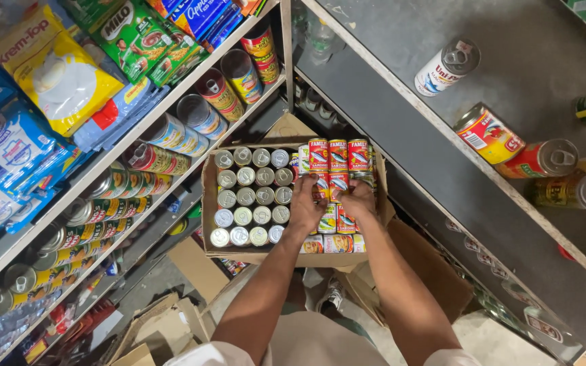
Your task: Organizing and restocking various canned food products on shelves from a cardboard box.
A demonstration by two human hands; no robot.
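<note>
Fingers (317,184) of both hands grip red cans (328,183) in a cardboard box (207,196) between shelves (401,88).

The person is wearing a pale, whitish short-sleeved top, its sleeve edges showing at the bottom of the view; both forearms are showing bare below those sleeves; the left hand (304,205) and right hand (359,200) are wearing no gloves, rings or watch.

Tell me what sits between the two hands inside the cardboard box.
In the head view, red-labelled cans lying on their sides fill the gap between the left hand and the right hand, inside the cardboard box. Both hands rest on them.
</note>
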